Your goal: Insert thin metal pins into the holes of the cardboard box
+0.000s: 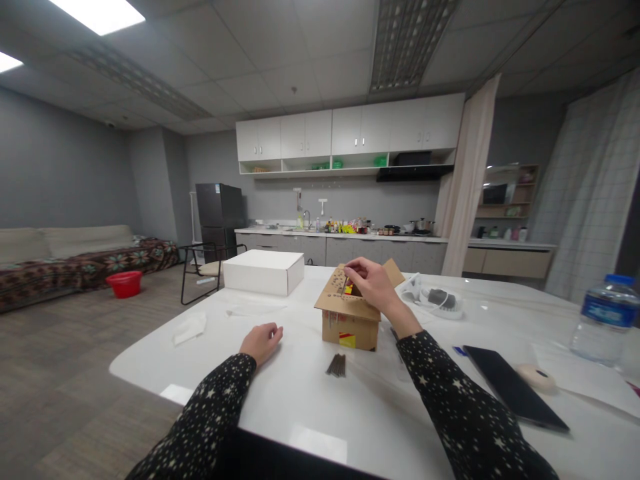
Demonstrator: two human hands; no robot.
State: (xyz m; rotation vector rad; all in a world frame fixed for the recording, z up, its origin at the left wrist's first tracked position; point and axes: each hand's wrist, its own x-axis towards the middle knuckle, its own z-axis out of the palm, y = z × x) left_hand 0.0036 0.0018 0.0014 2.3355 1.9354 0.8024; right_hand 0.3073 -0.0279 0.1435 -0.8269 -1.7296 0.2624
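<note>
A small brown cardboard box (pixel 348 319) stands in the middle of the white table (pixel 310 407), its top flap dotted with holes. My right hand (pixel 373 287) hovers over that flap and pinches a thin metal nail (pixel 345 285) upright at the top of the box. A small bundle of dark nails (pixel 337 365) lies on the table just in front of the box. My left hand (pixel 261 342) rests on the table to the left of the box, fingers loosely curled, holding nothing.
A white carton (pixel 263 271) sits at the far left of the table, a plastic bag with a grey item (pixel 436 300) behind the box. A black tablet (pixel 513 393), a beige oval object (pixel 537 377) and a water bottle (pixel 604 320) lie at right. A chair (pixel 203 267) stands beyond.
</note>
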